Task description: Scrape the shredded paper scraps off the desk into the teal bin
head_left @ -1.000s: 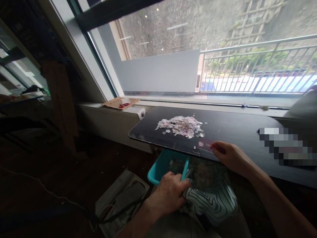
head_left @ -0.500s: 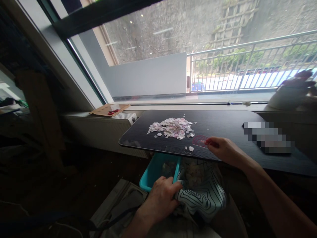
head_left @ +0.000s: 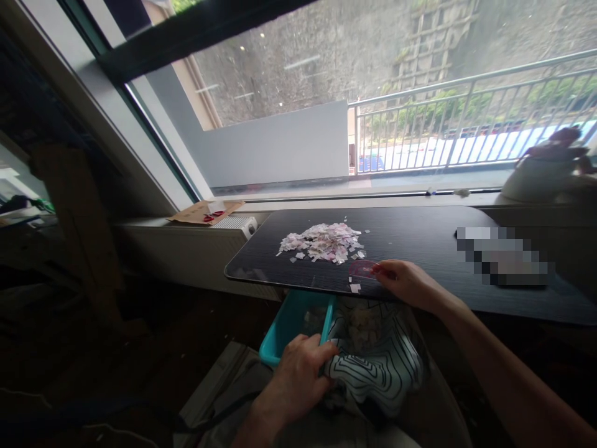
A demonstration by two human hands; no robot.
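A pink see-through protractor [head_left: 360, 269] is pinched in my right hand [head_left: 396, 277], low over the front of the black table [head_left: 420, 236]. Two small white paper scraps [head_left: 355, 288] lie just in front of the protractor, by the table edge. Beyond it sits a heap of cut paper pieces [head_left: 326, 241]. Below the table, my left hand [head_left: 305, 370] is closed at the edge of a white cloth [head_left: 373, 367] with black wavy lines. The cloth hangs open over my lap, with pale scraps inside. My left hand also meets the rim of a turquoise bin [head_left: 270, 345].
A blurred-out object [head_left: 504, 258] lies on the table's right side. Red scissors [head_left: 213, 216] rest on cardboard [head_left: 186, 213] above a radiator [head_left: 200, 242] at left. A window spans the back, with a pale figure-shaped object [head_left: 545, 168] on its sill.
My right hand has moved the protractor left and slightly nearer the table edge. The loose white scraps there have shifted slightly toward the edge. My left hand keeps its hold.
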